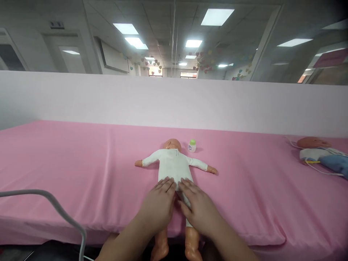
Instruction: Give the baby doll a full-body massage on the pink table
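Note:
A baby doll in a white long-sleeved suit [174,165] lies on the pink sheet, its head towards the wall and its arms spread. My left hand [160,203] rests flat on the lower left of the doll's body, fingers stretched out together. On the lower right side lies my right hand [198,204], palm down, its thumb apart from the fingers. Neither hand grips anything. The doll's bare lower legs stick out below my hands, past the sheet's front edge. Beside the doll's head stands a small white bottle with a green cap [192,145].
Pink sheet [81,163] covers the wide bed surface. A second doll [312,142] with blue clothing and white cords lies at the far right. A grey cable [51,198] curves in from the left. Behind is a low white wall [174,103] with glass above.

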Motion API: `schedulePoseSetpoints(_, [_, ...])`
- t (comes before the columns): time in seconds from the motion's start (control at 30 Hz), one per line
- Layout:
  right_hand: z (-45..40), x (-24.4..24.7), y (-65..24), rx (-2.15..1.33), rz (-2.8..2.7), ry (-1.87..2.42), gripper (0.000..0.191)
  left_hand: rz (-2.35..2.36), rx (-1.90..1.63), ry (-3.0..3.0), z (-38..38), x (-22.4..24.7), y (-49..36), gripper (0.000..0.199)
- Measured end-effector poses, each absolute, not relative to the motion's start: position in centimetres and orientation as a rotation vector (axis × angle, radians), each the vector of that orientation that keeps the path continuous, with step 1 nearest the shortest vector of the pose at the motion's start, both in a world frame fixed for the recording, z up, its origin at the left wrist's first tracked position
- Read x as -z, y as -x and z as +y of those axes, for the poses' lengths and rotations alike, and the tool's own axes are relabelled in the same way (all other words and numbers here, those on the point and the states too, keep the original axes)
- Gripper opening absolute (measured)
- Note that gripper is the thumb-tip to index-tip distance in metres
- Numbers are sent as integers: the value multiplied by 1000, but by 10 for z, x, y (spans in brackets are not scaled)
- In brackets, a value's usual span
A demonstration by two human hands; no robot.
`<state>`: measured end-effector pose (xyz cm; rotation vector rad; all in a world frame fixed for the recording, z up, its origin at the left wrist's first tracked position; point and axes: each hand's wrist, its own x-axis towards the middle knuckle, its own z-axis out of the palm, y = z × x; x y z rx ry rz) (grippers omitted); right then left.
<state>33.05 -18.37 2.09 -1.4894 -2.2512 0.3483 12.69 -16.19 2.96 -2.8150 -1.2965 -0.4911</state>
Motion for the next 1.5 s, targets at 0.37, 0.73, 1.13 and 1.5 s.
schedulePoseSetpoints(0.37, [-166, -40, -332, -367, -2175, 1541, 54, -1470, 523, 2755, -148, -44, -129, 47])
schedulePoseSetpoints(0.73, [-150, -26, -329, -413, -2219, 1549, 59, -1494, 361, 2857, -129, -34, -119, 59])
schedulePoseSetpoints(1.13, [-128, -34, -331, -501, -2241, 1507, 65, -1454, 505, 2793, -103, -38, -131, 57])
schedulePoseSetpoints(1.5, [-115, -35, -334, -581, -2172, 1462, 61, -1550, 556, 2765, -92, -40, -126, 53])
